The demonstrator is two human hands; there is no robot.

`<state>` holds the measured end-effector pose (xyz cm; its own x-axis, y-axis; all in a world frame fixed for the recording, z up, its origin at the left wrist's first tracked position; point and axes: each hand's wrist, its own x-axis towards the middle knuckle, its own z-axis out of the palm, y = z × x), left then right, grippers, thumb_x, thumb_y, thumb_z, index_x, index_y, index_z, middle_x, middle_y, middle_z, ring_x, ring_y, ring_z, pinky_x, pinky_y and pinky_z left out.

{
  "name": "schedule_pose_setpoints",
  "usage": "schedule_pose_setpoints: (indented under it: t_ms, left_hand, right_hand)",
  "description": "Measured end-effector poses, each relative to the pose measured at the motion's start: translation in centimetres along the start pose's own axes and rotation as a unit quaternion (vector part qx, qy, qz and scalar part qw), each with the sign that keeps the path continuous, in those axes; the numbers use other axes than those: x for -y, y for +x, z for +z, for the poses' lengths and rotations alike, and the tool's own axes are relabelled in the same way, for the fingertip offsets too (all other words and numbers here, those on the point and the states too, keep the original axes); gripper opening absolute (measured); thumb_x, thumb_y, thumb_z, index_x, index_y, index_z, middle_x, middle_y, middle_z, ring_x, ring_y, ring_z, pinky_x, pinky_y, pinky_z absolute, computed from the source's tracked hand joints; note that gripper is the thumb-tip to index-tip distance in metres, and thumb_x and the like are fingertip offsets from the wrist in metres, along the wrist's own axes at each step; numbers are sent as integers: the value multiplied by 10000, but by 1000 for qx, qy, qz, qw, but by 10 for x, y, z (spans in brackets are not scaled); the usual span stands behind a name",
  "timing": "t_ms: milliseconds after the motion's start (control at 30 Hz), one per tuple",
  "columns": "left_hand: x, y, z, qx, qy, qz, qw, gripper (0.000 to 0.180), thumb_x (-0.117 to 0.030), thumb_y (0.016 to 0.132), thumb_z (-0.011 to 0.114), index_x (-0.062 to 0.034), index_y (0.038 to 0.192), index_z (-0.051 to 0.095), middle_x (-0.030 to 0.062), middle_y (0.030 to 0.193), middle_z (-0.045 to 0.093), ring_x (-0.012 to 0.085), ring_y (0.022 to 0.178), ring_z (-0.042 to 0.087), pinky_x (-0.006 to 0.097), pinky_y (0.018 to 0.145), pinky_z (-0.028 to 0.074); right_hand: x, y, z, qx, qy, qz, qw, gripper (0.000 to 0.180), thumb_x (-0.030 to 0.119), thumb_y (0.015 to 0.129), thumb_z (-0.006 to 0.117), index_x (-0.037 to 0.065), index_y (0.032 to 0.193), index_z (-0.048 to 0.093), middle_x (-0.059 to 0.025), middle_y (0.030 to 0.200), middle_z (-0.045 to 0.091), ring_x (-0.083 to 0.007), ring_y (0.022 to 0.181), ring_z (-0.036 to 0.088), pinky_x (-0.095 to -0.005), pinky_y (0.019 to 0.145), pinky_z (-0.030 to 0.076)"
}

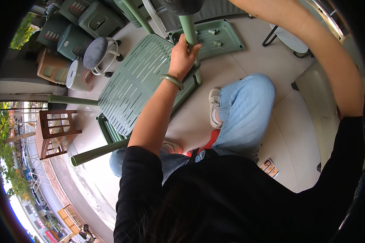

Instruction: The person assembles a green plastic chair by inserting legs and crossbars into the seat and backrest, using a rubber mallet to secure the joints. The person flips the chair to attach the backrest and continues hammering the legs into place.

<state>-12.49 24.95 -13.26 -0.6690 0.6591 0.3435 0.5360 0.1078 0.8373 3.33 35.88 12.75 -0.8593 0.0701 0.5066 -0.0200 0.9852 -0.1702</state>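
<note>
My left hand (pixel 183 58) is wrapped round an upright green tube (pixel 187 27) at one corner of a slatted green shelf panel (pixel 140 77). A green bangle sits on that wrist. Other green tubes (pixel 99 152) stick out from the panel's remaining corners, and part of a second green panel (pixel 105 128) shows beneath it. At the top edge a dark rounded block (pixel 182 6) covers the end of the gripped tube; only part of it is visible. My right forearm (pixel 308 30) stretches up past the top edge, so the hand is out of the picture.
Behind lies a green tray (pixel 231 34) holding several short green connectors (pixel 217 43). Stacked plastic stools (pixel 101 19), a round grey wheeled stool (pixel 96 53) and a brown wooden stool (pixel 56 131) stand leftward. A phone (pixel 269 167) lies on the floor at right.
</note>
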Motion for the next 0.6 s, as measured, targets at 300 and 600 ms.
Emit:
schedule_pose_setpoints:
  t_ms: [300,600]
  left_hand:
    - [-1,-1,0,10,8,-2,1000,309,-176,852,687,-47,1046,484,196,882,652,422,850,622,446,732,496]
    - [1,-2,0,2,3,9,1000,313,-177,852,684,-43,1049,480,203,890,651,436,858,612,464,725,487]
  right_hand:
    - [1,10,3,72,-19,49,996,248,222,911,558,-2,952,655,-234,831,659,-417,827,644,-476,740,507]
    - [5,17,-12,-41,98,18,994,283,237,944,535,-25,951,641,-223,820,665,-385,797,662,-452,713,507]
